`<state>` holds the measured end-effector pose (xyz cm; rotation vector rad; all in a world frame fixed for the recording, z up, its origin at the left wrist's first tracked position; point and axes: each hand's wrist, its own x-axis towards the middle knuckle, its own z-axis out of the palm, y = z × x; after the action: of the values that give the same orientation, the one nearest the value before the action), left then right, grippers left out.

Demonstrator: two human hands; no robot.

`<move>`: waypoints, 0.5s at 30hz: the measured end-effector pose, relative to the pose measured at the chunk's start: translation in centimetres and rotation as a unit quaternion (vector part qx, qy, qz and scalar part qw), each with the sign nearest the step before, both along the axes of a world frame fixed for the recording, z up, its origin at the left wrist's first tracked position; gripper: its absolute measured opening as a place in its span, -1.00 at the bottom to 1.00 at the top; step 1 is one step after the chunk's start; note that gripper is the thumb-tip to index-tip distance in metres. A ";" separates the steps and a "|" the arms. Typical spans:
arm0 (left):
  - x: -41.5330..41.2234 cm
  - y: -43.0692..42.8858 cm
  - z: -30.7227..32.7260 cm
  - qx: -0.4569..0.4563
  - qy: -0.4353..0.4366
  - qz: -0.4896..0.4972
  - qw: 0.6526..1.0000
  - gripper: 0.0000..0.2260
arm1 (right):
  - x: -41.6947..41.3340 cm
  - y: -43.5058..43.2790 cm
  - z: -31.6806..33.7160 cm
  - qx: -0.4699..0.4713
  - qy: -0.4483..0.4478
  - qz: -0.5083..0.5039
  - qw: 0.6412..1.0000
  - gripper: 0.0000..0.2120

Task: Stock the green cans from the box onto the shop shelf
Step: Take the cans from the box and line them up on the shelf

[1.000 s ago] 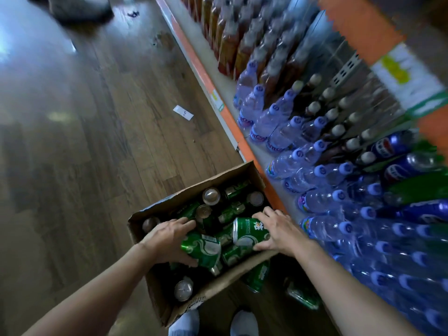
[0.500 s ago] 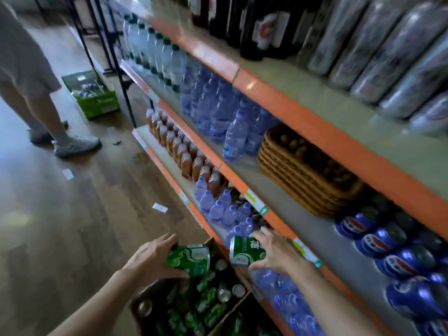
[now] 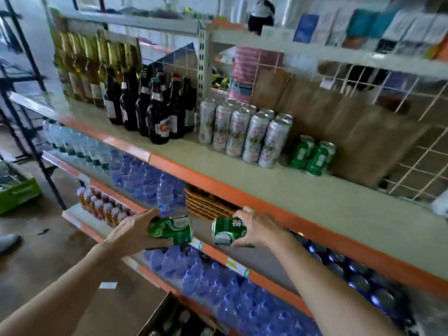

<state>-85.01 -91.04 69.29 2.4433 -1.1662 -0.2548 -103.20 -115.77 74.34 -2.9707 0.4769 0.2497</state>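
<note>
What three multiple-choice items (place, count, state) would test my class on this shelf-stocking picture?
1. Where do the shelved green cans stand? A on the floor; B right of the tall silver cans; C inside the box.
2. How many green cans stand on that shelf? A two; B four; C six.
3. What is the left hand doing? A hanging empty; B pushing a bottle; C gripping a sideways can.
1B, beside the silver row's right end; 2A, one pair shows; 3C, fingers wrap it.

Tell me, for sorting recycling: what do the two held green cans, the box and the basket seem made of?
Left can, right can: likely aluminium, glossy green print, silvery rim.
Box: brown cardboard, matte, apparently.
Basket: seemingly woven wicker, ribbed brown strands, though blurred.
</note>
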 end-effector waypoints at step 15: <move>-5.1 -19.7 10.2 -0.065 -0.060 -0.121 0.989 -0.33 | -13.1 -13.8 6.7 -0.046 -0.043 -0.166 0.984 -0.21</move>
<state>-90.14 -110.71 79.49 2.2299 -1.4844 -0.0980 -116.33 -129.59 81.02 -2.9088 0.9827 0.0658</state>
